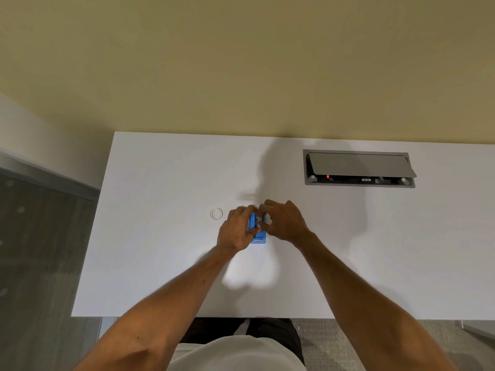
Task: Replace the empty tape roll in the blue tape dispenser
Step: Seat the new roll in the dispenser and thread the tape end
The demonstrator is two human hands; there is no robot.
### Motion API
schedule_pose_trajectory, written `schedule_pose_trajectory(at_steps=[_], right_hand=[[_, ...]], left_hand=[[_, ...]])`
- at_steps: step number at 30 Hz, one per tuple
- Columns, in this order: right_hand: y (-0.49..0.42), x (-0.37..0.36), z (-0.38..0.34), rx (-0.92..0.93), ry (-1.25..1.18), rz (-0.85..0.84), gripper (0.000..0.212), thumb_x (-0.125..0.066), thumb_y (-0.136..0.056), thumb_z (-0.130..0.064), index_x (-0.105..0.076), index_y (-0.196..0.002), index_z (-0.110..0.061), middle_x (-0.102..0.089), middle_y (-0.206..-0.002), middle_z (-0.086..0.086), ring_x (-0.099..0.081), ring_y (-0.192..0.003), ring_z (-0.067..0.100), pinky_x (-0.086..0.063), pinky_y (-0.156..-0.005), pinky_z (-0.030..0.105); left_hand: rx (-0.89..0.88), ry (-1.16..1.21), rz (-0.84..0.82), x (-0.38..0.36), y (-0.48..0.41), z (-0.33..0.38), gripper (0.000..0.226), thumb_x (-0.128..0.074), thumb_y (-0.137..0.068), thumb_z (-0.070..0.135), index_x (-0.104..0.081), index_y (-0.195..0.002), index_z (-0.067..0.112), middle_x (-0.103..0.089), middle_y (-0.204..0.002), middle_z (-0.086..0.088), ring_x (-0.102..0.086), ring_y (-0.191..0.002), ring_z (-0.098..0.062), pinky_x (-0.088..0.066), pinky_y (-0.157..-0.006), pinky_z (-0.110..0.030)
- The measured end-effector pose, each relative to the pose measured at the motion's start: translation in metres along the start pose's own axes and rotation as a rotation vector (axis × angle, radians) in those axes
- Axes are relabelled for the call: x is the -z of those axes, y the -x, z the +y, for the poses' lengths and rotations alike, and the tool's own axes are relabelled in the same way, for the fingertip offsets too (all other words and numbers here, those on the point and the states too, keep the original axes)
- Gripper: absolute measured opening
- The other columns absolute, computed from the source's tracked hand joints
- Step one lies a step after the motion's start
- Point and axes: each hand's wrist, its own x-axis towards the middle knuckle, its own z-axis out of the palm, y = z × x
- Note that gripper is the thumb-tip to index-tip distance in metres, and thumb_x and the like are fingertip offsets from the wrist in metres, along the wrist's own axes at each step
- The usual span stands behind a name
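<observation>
The blue tape dispenser [258, 236] stands on the white table [160, 250], mostly covered by both hands. My left hand [235, 231] grips the dispenser from its left side with curled fingers. My right hand [284, 222] pinches a small whitish piece [263, 222] at the dispenser's top; it looks like a tape roll or its core, but I cannot tell which. A clear ring-shaped roll [216, 214] lies flat on the table just left of my left hand.
A grey cable box [359, 168] with its lid tilted open is set into the table at the back right. A yellow wall rises behind the table. The table's left edge drops to grey floor.
</observation>
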Motion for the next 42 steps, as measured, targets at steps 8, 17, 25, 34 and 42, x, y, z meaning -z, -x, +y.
schedule_pose_trajectory(at_steps=[8, 17, 25, 34, 42], right_hand=[[0.0009, 0.0009, -0.0034, 0.000, 0.034, 0.013, 0.039, -0.053, -0.098, -0.059, -0.066, -0.114, -0.025, -0.071, -0.107, -0.009, -0.068, -0.087, 0.015, -0.054, -0.089, 0.034], [0.0038, -0.0001, -0.0013, -0.012, 0.000, 0.021, 0.038, -0.055, -0.099, -0.057, -0.066, -0.112, -0.023, -0.070, -0.107, -0.007, -0.068, -0.087, 0.015, -0.055, -0.088, 0.033], [0.0048, -0.0023, -0.0023, -0.072, -0.157, -0.022, 0.040, -0.065, -0.096, -0.048, -0.065, -0.121, -0.017, -0.067, -0.119, -0.002, -0.069, -0.097, 0.021, -0.056, -0.093, 0.036], [0.0039, 0.0026, -0.0012, -0.109, -0.259, -0.025, 0.027, -0.068, -0.097, -0.036, -0.070, -0.112, -0.015, -0.070, -0.111, 0.001, -0.071, -0.091, 0.022, -0.061, -0.088, 0.037], [-0.0001, 0.0033, -0.0009, -0.110, -0.203, 0.019, 0.028, -0.056, -0.105, -0.039, -0.072, -0.110, -0.017, -0.072, -0.107, -0.001, -0.072, -0.090, 0.021, -0.060, -0.087, 0.035]], left_hand=[[-0.017, 0.016, 0.001, -0.0010, -0.0004, -0.0004, 0.050, -0.071, -0.098, 0.037, -0.054, -0.142, 0.021, -0.062, -0.139, -0.003, -0.056, -0.133, -0.025, -0.057, -0.108, -0.043], [0.007, 0.057, -0.013, -0.0011, -0.0016, 0.0009, 0.049, -0.073, -0.097, 0.037, -0.053, -0.139, 0.023, -0.062, -0.136, -0.001, -0.056, -0.130, -0.024, -0.057, -0.107, -0.043], [-0.025, 0.018, -0.041, 0.0021, 0.0013, -0.0039, 0.054, -0.067, -0.101, 0.043, -0.051, -0.149, 0.024, -0.057, -0.147, -0.003, -0.051, -0.139, -0.027, -0.054, -0.110, -0.047], [-0.001, 0.043, -0.029, -0.0009, 0.0034, -0.0027, 0.049, -0.067, -0.101, 0.042, -0.052, -0.146, 0.029, -0.058, -0.146, 0.001, -0.051, -0.139, -0.026, -0.055, -0.109, -0.046], [-0.020, -0.007, -0.030, -0.0008, 0.0012, -0.0002, 0.054, -0.070, -0.098, 0.037, -0.050, -0.146, 0.024, -0.057, -0.145, -0.003, -0.054, -0.136, -0.028, -0.056, -0.109, -0.046]])
